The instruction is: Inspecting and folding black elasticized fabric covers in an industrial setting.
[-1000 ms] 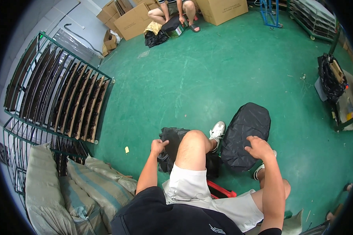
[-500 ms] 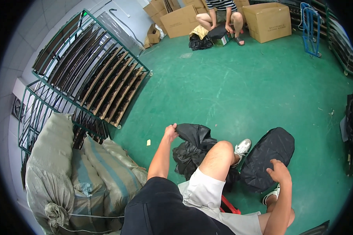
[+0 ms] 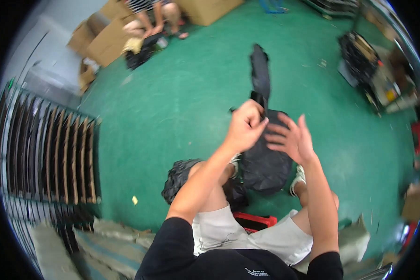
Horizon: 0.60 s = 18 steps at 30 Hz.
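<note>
- I see a broad, smooth green floor [image 3: 172, 98] across the frame.
- Centre: an oval, cloth-like black bundle [image 3: 266, 172] lies flat.
- Lower left of centre: a crumpled black heap [image 3: 177, 182].
- Upper centre: a long, narrow black strip [image 3: 260, 72], clenched in the left hand [image 3: 246, 125].
- Centre: the right hand [image 3: 293, 140], empty, fingers spread.

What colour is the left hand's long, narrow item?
The long, narrow item is black; see the head view.

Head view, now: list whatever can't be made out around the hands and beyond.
Head view throughout:
Black sheet: gripped end hidden by the left hand; outline blurred.
Black bundle: partly covered by the right hand; whether they touch is unclear.
Crumpled black pile: partly hidden by the left leg and forearm.
Co-worker: head cut off by the top edge.
</note>
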Motion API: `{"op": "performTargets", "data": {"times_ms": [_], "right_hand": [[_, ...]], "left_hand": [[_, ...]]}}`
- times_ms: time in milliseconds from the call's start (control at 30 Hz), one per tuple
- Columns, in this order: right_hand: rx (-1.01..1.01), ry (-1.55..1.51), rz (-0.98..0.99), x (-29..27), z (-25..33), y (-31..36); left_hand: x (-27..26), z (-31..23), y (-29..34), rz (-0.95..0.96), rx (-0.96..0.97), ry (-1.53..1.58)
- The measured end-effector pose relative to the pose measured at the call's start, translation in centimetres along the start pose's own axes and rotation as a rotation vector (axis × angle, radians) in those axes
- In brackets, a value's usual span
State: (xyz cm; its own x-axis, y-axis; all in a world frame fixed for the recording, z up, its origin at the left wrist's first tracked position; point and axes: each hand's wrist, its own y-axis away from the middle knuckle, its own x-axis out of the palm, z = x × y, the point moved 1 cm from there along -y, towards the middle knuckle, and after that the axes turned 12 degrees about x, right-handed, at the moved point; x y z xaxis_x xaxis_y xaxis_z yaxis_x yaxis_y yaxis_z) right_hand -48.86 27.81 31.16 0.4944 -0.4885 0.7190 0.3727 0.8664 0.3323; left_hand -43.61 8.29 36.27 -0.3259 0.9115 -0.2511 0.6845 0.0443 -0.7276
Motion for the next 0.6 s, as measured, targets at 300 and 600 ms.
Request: {"op": "performTargets", "data": {"times_ms": [300,600], "right_hand": [[-0.554,-0.539,-0.148,-2.6,4.6,4.1],[-0.330,-0.193,-0.571,-6.7,1.0,3.0]], "left_hand": [[9.8,-3.2,4.2,0.604,0.328,-0.083],[6.9,3.0,3.2,-0.309,-0.562,0.179]]}}
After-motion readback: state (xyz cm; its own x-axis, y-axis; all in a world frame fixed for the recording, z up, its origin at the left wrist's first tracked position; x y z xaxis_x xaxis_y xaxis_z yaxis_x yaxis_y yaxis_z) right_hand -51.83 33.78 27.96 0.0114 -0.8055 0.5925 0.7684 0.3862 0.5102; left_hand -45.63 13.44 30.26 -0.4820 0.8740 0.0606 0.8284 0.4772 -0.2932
